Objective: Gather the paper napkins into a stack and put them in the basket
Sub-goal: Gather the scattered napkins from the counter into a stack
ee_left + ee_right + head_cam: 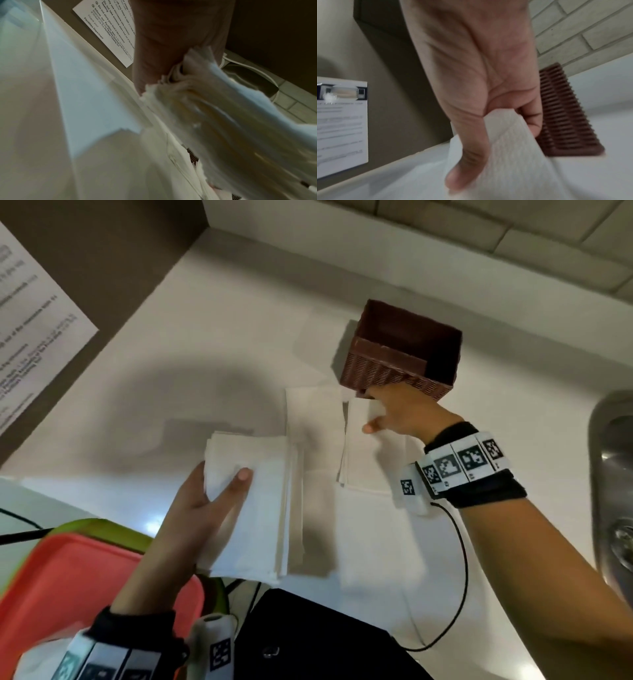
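My left hand (209,498) grips a stack of white paper napkins (257,508), thumb on top, just above the counter's front edge; the left wrist view shows the stack's ragged edges (223,115) bunched under the palm. My right hand (387,412) pinches the far end of another folded napkin (363,453) between thumb and fingers, close in front of the brown woven basket (400,350). The right wrist view shows the thumb (467,162) pressed on that napkin (513,155), with the basket (559,115) right behind. More napkins (311,412) lie flat between the hands. The basket looks empty inside.
A white counter (205,354) meets a brown wall with a printed notice (30,330) on the left. A steel sink (613,474) sits at the right edge. Red and green lidded containers (78,577) stand at the front left. A tiled wall (479,231) runs behind the basket.
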### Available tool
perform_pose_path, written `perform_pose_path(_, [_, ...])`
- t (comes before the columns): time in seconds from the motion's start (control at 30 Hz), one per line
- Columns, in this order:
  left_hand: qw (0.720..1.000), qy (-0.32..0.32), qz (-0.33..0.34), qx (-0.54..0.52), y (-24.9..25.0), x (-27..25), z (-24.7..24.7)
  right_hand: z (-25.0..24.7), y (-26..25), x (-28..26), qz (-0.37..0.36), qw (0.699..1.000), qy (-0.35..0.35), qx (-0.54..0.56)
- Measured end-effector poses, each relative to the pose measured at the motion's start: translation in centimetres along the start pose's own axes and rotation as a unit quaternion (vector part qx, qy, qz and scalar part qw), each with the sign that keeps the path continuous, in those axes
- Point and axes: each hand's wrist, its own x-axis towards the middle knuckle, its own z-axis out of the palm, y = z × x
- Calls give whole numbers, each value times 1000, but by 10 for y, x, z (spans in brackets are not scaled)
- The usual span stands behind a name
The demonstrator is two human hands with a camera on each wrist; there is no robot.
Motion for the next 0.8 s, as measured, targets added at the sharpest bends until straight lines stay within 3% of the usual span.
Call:
perform_pose_path(0.4, [1000, -1, -11, -4, -1, -1, -5, 21, 8, 9, 26, 998, 47, 20])
perform_pose_path(0.63, [1000, -10, 14, 19, 1, 5, 2, 22, 6, -18, -8, 991, 131, -16])
perform_pose_path(0.73, [1000, -23, 14, 10, 1, 6, 5, 8, 16, -53, -66, 982, 143, 101])
perform_pose_path(0.8, [999, -32, 14, 4, 1, 6, 6, -11, 25, -86, -52, 967, 182, 169])
